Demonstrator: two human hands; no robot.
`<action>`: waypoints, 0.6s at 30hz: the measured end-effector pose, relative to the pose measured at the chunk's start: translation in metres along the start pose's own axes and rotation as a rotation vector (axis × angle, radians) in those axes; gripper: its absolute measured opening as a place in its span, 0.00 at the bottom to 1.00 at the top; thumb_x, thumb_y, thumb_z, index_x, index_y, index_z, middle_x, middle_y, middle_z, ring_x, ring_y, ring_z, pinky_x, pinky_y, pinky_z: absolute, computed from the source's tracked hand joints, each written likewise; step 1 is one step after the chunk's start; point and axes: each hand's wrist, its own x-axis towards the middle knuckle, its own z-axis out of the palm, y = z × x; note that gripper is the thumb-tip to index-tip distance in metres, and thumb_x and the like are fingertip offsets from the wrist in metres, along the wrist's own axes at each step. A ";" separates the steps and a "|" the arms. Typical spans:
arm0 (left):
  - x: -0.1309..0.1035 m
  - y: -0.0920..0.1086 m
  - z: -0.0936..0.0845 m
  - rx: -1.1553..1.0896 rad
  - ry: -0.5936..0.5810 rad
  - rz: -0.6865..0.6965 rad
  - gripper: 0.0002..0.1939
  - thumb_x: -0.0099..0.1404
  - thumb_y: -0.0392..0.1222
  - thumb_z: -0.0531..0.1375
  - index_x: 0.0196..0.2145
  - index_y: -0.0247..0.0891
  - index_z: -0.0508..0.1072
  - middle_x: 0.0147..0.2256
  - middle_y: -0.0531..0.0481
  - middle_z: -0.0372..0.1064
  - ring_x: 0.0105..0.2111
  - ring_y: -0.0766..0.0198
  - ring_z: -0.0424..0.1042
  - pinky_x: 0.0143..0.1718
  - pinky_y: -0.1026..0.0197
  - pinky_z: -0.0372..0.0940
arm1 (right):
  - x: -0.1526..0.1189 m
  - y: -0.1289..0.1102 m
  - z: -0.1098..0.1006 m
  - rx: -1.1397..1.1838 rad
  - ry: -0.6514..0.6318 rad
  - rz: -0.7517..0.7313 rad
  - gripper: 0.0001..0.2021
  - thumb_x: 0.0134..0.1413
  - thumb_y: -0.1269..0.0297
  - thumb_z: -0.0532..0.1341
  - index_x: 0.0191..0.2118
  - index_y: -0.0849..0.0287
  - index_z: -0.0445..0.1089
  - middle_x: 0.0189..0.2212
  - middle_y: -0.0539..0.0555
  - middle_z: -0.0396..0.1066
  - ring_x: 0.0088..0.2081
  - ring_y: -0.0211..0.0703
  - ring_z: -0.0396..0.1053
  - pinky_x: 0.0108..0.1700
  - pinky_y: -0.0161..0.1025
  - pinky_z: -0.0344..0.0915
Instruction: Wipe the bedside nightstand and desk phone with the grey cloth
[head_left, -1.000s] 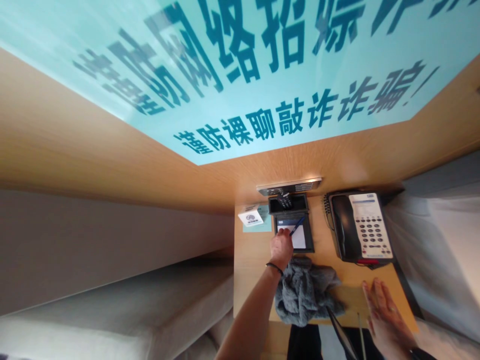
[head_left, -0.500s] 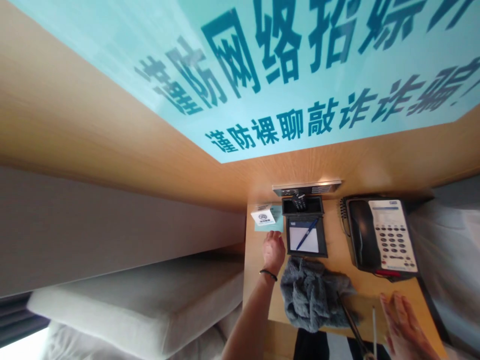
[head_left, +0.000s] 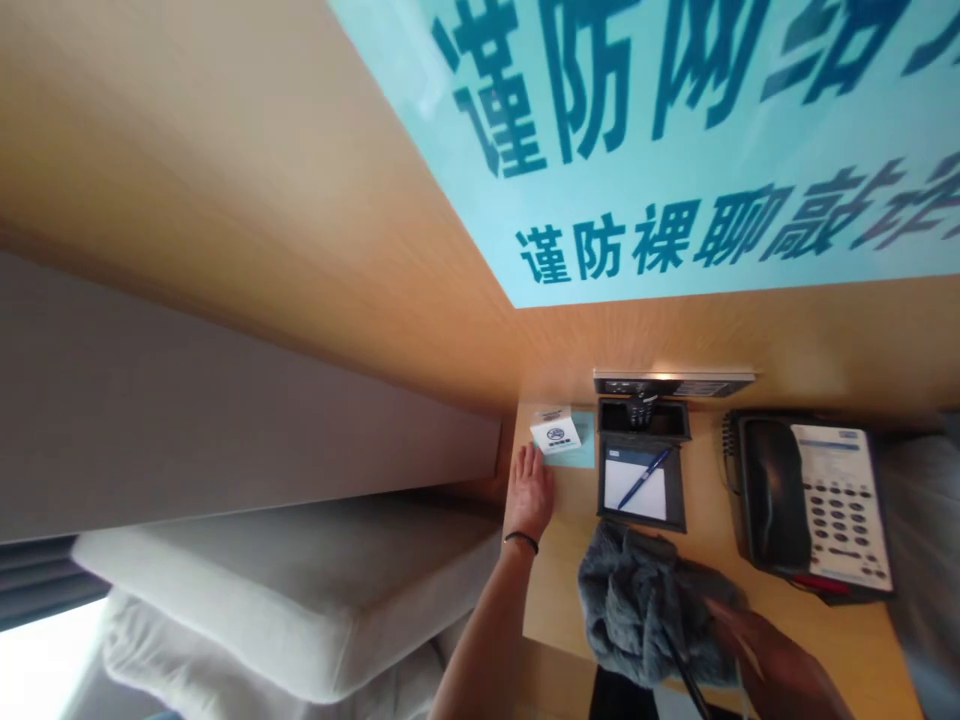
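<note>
A: Largest first. Blue sign on the wood wall panel, far and right of centre, with dark printed characters. Bed at near left, white pillows against a grey headboard.

B: And the table?

A: Wooden nightstand right of the bed. On it, from the right — a phone with a black handset and a white keypad, then a black tray holding a notepad with a blue pen lying slantwise across it. Far compartment of the tray holds a dark remote.

B: Cloth?

A: Grey cloth, bunched up, on the near part of the nightstand, just near of the tray.

B: Small items?

A: White card with a round mark, on a pale blue coaster at the far left corner, just left of the tray.

B: Hands?

A: Left hand — flat and open, palm down on the nightstand, fingertips just beside the card, holding nothing; black band at the wrist. Right hand is blurred at the near right edge, lying against the cloth. Cannot tell whether it grips it.
</note>
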 end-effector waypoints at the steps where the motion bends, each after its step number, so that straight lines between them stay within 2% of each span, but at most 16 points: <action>1: -0.009 -0.002 0.003 0.033 -0.003 0.027 0.27 0.68 0.36 0.50 0.63 0.31 0.54 0.65 0.37 0.50 0.67 0.53 0.43 0.65 0.47 0.49 | 0.019 -0.018 -0.007 0.062 -0.019 -0.044 0.20 0.63 0.63 0.49 0.58 0.48 0.62 0.45 0.50 0.75 0.42 0.47 0.75 0.41 0.39 0.76; 2: -0.017 -0.004 0.004 0.061 -0.009 0.037 0.25 0.69 0.36 0.49 0.63 0.32 0.56 0.66 0.38 0.49 0.67 0.53 0.42 0.66 0.46 0.48 | 0.039 -0.037 -0.013 0.083 -0.015 -0.017 0.16 0.64 0.62 0.49 0.53 0.51 0.67 0.44 0.49 0.75 0.42 0.45 0.75 0.40 0.37 0.76; 3: -0.023 -0.007 0.005 0.085 -0.014 0.045 0.25 0.69 0.36 0.48 0.62 0.33 0.57 0.66 0.39 0.48 0.68 0.52 0.41 0.66 0.45 0.48 | 0.060 -0.055 -0.018 0.104 -0.045 -0.011 0.16 0.64 0.63 0.48 0.51 0.54 0.68 0.45 0.50 0.74 0.44 0.44 0.74 0.43 0.37 0.75; 6: -0.037 -0.016 0.005 0.138 -0.020 0.068 0.24 0.71 0.37 0.45 0.63 0.35 0.56 0.67 0.43 0.45 0.68 0.53 0.40 0.66 0.47 0.46 | 0.121 -0.099 -0.021 0.104 -0.051 -0.090 0.18 0.64 0.65 0.47 0.54 0.58 0.67 0.49 0.54 0.72 0.47 0.44 0.72 0.50 0.41 0.73; 10: -0.061 -0.030 0.009 0.178 -0.028 0.063 0.25 0.70 0.36 0.46 0.64 0.38 0.55 0.67 0.45 0.45 0.68 0.54 0.38 0.66 0.47 0.47 | 0.179 -0.130 0.011 -0.004 -0.146 -0.126 0.26 0.60 0.72 0.45 0.64 0.66 0.52 0.62 0.62 0.57 0.61 0.46 0.59 0.59 0.46 0.65; 12: -0.081 -0.038 0.014 0.190 -0.026 0.055 0.25 0.70 0.35 0.46 0.64 0.38 0.56 0.67 0.45 0.45 0.68 0.54 0.39 0.66 0.47 0.48 | 0.191 -0.139 0.034 -0.072 -0.206 -0.137 0.28 0.56 0.75 0.47 0.64 0.73 0.52 0.62 0.67 0.54 0.62 0.51 0.55 0.61 0.49 0.62; 14: -0.103 -0.047 0.019 0.197 -0.016 0.041 0.25 0.70 0.34 0.47 0.64 0.38 0.57 0.67 0.45 0.46 0.68 0.54 0.40 0.65 0.47 0.50 | 0.193 -0.145 0.054 -0.100 -0.252 -0.167 0.27 0.52 0.77 0.49 0.60 0.77 0.58 0.60 0.71 0.57 0.62 0.57 0.55 0.62 0.53 0.59; 16: -0.122 -0.057 0.023 0.203 -0.011 0.022 0.25 0.69 0.33 0.47 0.63 0.40 0.59 0.66 0.46 0.47 0.67 0.54 0.41 0.65 0.48 0.51 | 0.187 -0.151 0.067 -0.106 -0.282 -0.213 0.25 0.50 0.77 0.51 0.55 0.78 0.65 0.57 0.72 0.61 0.61 0.60 0.57 0.63 0.57 0.57; 18: -0.135 -0.066 0.022 0.201 -0.021 0.007 0.26 0.68 0.32 0.47 0.62 0.44 0.60 0.66 0.49 0.49 0.67 0.54 0.42 0.65 0.47 0.52 | 0.177 -0.156 0.072 -0.101 -0.303 -0.264 0.22 0.50 0.76 0.53 0.51 0.74 0.70 0.54 0.69 0.66 0.58 0.58 0.61 0.62 0.55 0.60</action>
